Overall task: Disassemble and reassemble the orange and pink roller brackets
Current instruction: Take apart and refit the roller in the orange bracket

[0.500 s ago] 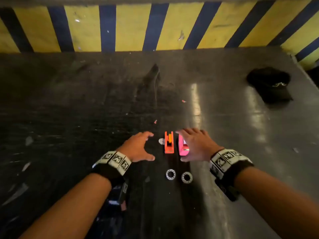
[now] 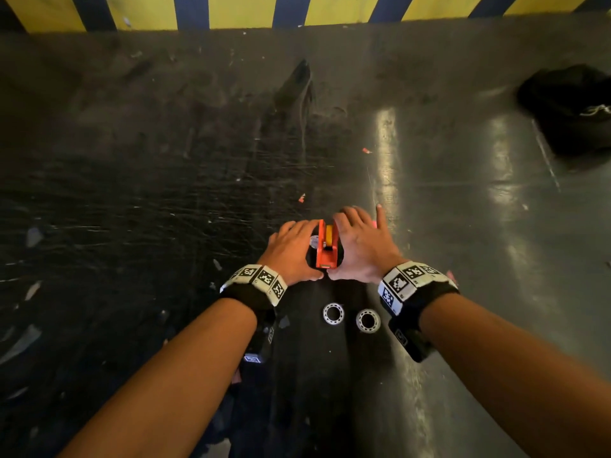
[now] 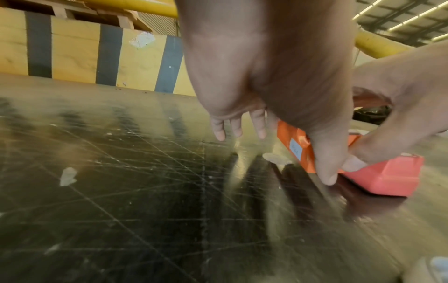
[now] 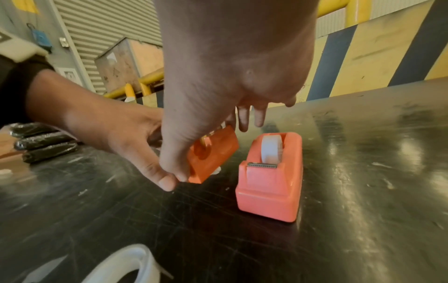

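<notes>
The orange roller bracket [image 2: 327, 247] with a yellow roller sits between my two hands on the dark table [image 2: 165, 193]. My left hand [image 2: 292, 251] grips its left side, thumb at the near end. My right hand [image 2: 360, 247] pinches its right side, with the other fingers stretched out. In the right wrist view the orange bracket [image 4: 214, 153] is tilted, its near end off the table. The pink bracket [image 4: 271, 180] with a white roller stands just to its right, untouched. In the head view my right hand covers most of it. Two white bearing rings [image 2: 333, 314] [image 2: 368, 320] lie near me.
A yellow and blue striped barrier [image 2: 231, 11] closes the far edge of the table. A black bundle [image 2: 568, 107] lies at the far right. Black wrapped rolls [image 4: 43, 143] lie off to the left. Small scraps are scattered on the scratched surface.
Both hands have closed in on the orange bracket. The right hand left the pink bracket and moved left. The left hand moved right and took hold.
</notes>
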### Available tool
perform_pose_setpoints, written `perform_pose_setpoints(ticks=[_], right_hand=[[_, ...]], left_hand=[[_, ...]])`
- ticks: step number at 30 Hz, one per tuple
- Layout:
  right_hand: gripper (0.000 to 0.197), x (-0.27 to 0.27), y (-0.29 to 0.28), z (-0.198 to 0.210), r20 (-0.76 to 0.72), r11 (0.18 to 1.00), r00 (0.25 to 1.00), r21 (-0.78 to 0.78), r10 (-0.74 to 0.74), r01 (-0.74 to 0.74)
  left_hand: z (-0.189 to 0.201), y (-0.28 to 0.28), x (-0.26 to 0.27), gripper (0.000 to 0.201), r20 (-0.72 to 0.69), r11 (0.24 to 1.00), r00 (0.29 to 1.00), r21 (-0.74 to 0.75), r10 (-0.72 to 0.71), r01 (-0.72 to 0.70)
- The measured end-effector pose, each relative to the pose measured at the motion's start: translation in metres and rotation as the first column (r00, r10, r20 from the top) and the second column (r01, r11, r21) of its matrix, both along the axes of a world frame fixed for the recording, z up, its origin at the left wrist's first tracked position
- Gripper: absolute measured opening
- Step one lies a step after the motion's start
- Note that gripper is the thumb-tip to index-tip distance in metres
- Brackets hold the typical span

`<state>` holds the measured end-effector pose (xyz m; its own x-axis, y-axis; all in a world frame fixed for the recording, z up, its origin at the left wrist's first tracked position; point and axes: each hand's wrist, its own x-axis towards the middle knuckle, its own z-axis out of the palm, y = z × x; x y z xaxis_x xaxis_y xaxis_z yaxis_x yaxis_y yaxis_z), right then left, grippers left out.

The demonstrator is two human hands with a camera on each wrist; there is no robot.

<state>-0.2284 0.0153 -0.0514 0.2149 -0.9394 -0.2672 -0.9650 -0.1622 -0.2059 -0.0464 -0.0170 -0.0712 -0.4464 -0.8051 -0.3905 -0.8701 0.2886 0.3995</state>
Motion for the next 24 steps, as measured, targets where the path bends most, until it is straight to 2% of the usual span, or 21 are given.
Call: perform_pose_setpoints(ticks=[4, 8, 13, 16, 19, 22, 24], right_hand=[[0.114, -0.004, 0.016, 0.009, 0.212, 1.0, 0.977, -0.024, 0.004, 0.001], [0.113, -0.006, 0.043, 0.02, 0.383, 1.0, 0.924, 0.003, 0.019, -0.022], [0.112, -0.008, 0.066, 0.027, 0.356, 0.996, 0.934, 0.059, 0.038, -0.063], [0.112, -0.016, 0.071, 0.03, 0.336, 0.996, 0.942, 0.083, -0.001, -0.029], [0.11, -0.025, 0.073, 0.036, 0.364, 0.988, 0.926, 0.147, -0.1, 0.049], [0.108, -0.02, 0.076, 0.036, 0.407, 0.979, 0.898, 0.177, -0.167, 0.101], [0.108, -0.01, 0.078, 0.037, 0.408, 0.976, 0.896, 0.192, -0.177, 0.105]], left_hand=[[0.022, 0.013, 0.008, 0.12, -0.121, 0.999, 0.992, -0.02, 0.031, -0.034], [0.037, 0.039, 0.016, 0.116, -0.177, 0.995, 0.979, 0.048, 0.099, -0.092], [0.039, 0.069, 0.023, 0.112, -0.152, 0.986, 0.977, 0.099, 0.149, -0.135], [0.038, 0.076, 0.037, 0.108, -0.157, 0.976, 0.965, 0.094, 0.207, -0.195], [0.037, 0.076, 0.061, 0.106, -0.065, 0.976, 0.974, 0.055, 0.216, -0.212], [0.031, 0.078, 0.074, 0.109, 0.152, 0.991, 0.98, 0.004, 0.13, -0.132], [0.029, 0.078, 0.076, 0.11, 0.237, 0.995, 0.966, 0.004, 0.099, -0.103]])
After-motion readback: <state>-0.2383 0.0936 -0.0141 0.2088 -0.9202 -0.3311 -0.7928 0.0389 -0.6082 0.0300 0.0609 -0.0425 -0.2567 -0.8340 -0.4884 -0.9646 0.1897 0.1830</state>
